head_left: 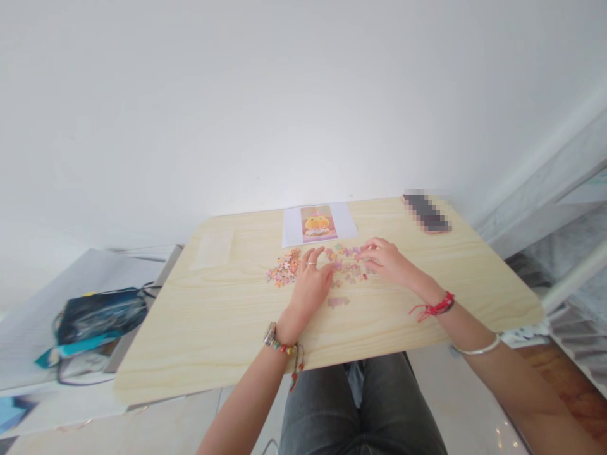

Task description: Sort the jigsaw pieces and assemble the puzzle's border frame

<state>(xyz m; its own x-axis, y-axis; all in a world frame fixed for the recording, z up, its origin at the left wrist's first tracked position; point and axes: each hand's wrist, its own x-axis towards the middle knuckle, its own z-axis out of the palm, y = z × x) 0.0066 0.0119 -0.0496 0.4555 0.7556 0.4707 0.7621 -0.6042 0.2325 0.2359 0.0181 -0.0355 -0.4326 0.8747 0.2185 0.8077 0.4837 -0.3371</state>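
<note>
Small jigsaw puzzle pieces lie on the wooden table in front of me. My left hand (313,278) rests among them, its thumb and forefinger apart in a curve. Close by its left side sits a heap of loose puzzle pieces (284,268). My right hand (384,259) has its fingertips pinched together at the right edge of the spread-out pieces (351,272), seemingly on a puzzle piece that they mostly hide. Nearer to me, a few joined pieces (338,302) form a short strip. Behind the hands lies a paper sheet (348,221) with a printed yellow character (317,223).
A phone (427,213), blurred by pixels, lies at the table's back right. A pale, see-through flat sheet (213,248) is on the left of the table (190,328). A dark bag (102,316) stands left of the table, and a white wall (303,107) rises behind it.
</note>
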